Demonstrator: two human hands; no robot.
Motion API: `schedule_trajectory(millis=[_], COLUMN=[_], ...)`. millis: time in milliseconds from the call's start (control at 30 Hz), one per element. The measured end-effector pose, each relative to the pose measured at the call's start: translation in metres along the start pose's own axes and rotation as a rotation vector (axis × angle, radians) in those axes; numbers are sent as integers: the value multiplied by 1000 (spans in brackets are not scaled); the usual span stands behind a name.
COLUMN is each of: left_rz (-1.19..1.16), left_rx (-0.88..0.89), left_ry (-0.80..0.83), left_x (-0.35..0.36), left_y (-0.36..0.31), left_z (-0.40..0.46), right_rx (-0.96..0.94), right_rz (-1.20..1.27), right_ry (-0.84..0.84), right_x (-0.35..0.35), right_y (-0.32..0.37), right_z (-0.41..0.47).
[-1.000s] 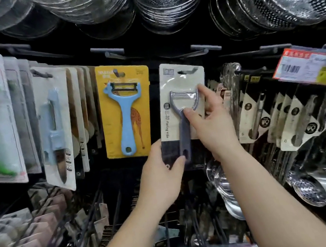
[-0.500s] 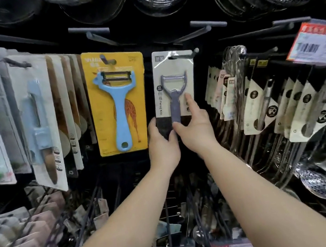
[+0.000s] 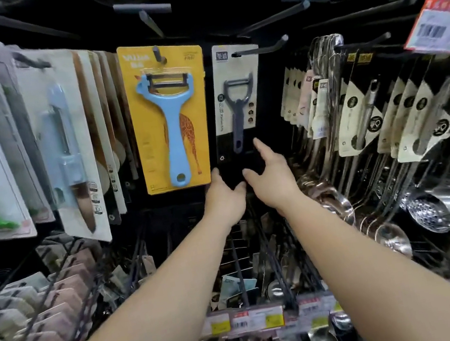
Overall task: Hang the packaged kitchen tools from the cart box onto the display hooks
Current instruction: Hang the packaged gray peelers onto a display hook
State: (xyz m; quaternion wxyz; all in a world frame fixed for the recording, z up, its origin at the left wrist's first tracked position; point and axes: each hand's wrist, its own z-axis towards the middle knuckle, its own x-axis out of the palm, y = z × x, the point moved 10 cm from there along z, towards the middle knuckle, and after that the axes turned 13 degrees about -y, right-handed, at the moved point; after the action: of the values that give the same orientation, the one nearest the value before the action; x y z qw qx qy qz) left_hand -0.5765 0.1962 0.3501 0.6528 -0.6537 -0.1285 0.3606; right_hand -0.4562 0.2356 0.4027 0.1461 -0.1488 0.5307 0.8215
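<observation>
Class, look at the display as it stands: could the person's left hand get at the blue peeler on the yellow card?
Probably yes. The left hand is open just below the lower right corner of the yellow card holding the blue plastic peeler, which hangs at the front of its hook, and nothing lies between them.

One head-worn view looks forward, close, at hanging display hooks (image 3: 259, 51).
</observation>
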Motion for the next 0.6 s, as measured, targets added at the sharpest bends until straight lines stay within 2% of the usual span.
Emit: schedule_trajectory(millis=[133,267,467,600], left_rz=[173,468,535,560], left_rx=[88,292,446,562], left_ry=[53,75,251,381], left_x=[-9,-14,16,60], left_y=[16,16,22,18], left_z=[-24,-63,-148,-213], right_rx=[8,23,92,160], right_rz=[-6,-42,-118,-288], right_ry=[-21,-77,-201,-296], right_x=[-4,-23,-96,-167], right_y=[-7,-15,-51,-99], right_z=[-41,-93,-175,-218])
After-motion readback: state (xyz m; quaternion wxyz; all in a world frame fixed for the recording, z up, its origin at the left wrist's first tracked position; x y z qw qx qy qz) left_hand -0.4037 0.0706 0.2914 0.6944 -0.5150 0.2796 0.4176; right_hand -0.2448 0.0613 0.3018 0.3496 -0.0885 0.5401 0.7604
